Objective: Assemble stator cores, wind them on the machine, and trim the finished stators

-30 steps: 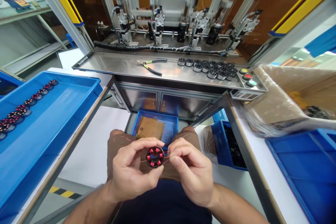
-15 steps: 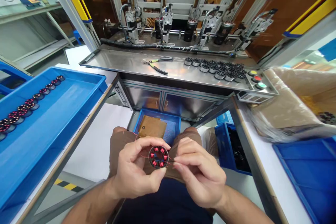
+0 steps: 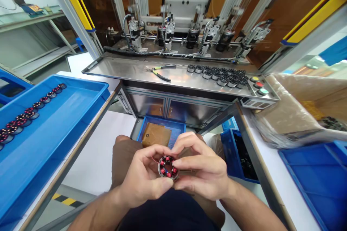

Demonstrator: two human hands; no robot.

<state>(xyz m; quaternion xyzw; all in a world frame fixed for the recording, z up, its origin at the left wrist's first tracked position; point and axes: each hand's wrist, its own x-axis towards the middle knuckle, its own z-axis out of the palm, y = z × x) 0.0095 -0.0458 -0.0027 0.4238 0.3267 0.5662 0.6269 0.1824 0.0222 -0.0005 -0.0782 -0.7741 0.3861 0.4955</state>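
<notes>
A round motor stator point(image 3: 163, 171) with red-wound coils around its open centre is held above my lap. My left hand point(image 3: 145, 175) grips its left side, with the thumb at the lower edge and fingers behind. My right hand point(image 3: 202, 168) closes on its right side, the fingertips touching the upper right rim and the thumb below. A thin red wire sticks out at the upper left of the stator. Wire ends on the right are mostly hidden by my right fingers.
Cutting pliers point(image 3: 162, 73) lie on the metal machine ledge point(image 3: 121, 70) beside several black stator cores point(image 3: 223, 74). Push buttons point(image 3: 258, 85) sit at its right end. A blue tray point(image 3: 67, 115) on the left holds a row of wound stators point(image 3: 32, 112). At right stands a plastic-lined carton point(image 3: 292, 104).
My right hand has moved from the wire ends beside the stator onto its right rim. The stator has tilted and shifted slightly. The head view has moved a little.
</notes>
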